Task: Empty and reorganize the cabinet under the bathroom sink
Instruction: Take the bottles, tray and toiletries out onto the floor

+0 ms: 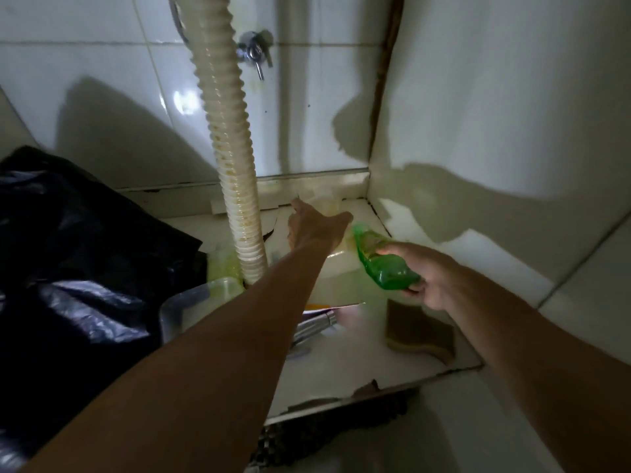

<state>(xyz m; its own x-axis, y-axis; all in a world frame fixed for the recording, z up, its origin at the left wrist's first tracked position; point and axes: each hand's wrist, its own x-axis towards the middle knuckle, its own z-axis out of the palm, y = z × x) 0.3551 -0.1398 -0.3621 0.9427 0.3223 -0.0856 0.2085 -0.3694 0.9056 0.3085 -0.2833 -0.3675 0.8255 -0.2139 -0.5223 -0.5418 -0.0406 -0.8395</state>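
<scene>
My right hand [428, 274] grips a green plastic bottle [379, 261], tilted with its neck pointing toward the back of the cabinet. My left hand [316, 225] reaches deep toward the back right corner, its thumb and fingers around a pale translucent container [324, 201] standing there. How firmly it holds that container is hard to see in the dim light. Under my left arm lie a clear plastic tub [191, 307], a chrome tube [316, 324] and a brown sponge [420, 331] on the cabinet floor [358, 367].
A ribbed white drain hose [232, 148] runs down the middle of the cabinet. A black plastic bag [75, 254] fills the left side. A chrome valve [254, 52] sticks out of the tiled back wall. The white side wall [495, 114] stands on the right.
</scene>
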